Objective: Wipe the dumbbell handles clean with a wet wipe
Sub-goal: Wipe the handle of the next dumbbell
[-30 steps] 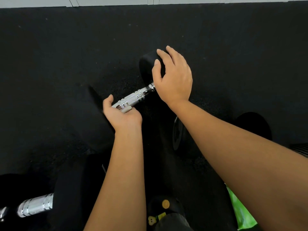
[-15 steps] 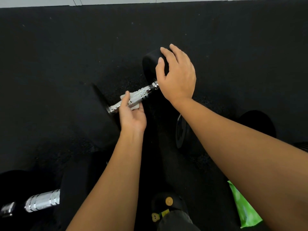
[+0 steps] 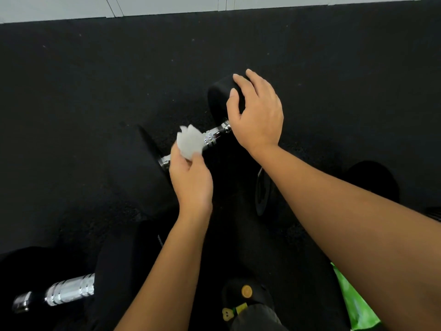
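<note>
A black dumbbell lies on the dark floor mat, its chrome knurled handle running from lower left to upper right. My left hand pinches a crumpled white wet wipe and holds it over the middle of the handle. My right hand rests on top of the far black weight head, fingers curved over it. The near weight head is hard to tell apart from the black floor.
A second dumbbell with a chrome handle lies at the lower left. Another black weight sits under my right forearm. A green packet lies at the lower right. A white wall base runs along the far edge of the mat.
My left hand slid up the handle from its lower end toward the middle, and the wipe now bunches up in plain view above my fingers. My right hand stayed on the far head.
</note>
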A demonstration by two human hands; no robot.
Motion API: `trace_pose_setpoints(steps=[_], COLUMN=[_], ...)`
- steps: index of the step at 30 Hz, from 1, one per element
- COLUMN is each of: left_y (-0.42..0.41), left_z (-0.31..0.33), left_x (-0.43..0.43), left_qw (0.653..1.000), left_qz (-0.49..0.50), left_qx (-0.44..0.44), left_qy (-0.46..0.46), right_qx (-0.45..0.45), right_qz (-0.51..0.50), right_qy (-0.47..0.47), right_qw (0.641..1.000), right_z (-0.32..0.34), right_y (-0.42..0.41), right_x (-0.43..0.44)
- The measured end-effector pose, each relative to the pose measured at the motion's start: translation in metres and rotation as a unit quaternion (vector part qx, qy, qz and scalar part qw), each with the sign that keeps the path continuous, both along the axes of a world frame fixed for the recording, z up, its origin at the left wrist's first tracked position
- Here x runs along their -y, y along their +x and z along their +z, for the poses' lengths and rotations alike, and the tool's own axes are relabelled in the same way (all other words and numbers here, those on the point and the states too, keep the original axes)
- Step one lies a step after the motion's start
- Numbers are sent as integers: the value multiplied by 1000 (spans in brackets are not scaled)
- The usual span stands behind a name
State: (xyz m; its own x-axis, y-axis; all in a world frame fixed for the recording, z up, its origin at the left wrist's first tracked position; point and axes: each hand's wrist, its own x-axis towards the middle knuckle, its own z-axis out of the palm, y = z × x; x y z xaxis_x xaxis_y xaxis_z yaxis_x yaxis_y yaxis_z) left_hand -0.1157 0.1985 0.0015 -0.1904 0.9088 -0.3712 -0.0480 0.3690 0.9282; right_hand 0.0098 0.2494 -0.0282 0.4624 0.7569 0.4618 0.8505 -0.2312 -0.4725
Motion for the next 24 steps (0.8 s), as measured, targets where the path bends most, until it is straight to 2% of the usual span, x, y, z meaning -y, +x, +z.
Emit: trace_pose_setpoints(steps=[2, 5, 6, 9, 13, 15, 17, 24], left_y=[-4, 5, 11, 26, 20, 10, -1, -10], left_z=[0, -16, -23, -37, -38, -36, -32, -3], left_x=[-10, -33, -41, -55, -50, -49, -51, -51], left_qw=[979, 927, 900, 790, 655, 605, 588, 595], left_qz=[-58, -193, -251, -391, -470, -476, -467, -478], left_qx=[-176, -260, -296, -424, -552, -602, -628, -638], left_qy=[88, 189, 197, 207, 215, 212, 203, 101], right_qx=[1, 2, 2, 2, 3, 2, 0, 6], right_qz=[-3, 1, 3, 4, 8, 10, 12, 9], right_qy=[3, -12, -18, -26, -28, -28, -31, -37], right_qw=[1000, 1000, 1000, 1000, 1000, 1000, 999, 999], right_z=[0, 2, 3, 4, 4, 4, 5, 6], right_y=[0, -1, 0, 0, 0, 1, 0, -1], right_x=[0, 1, 2, 2, 2, 2, 2, 2])
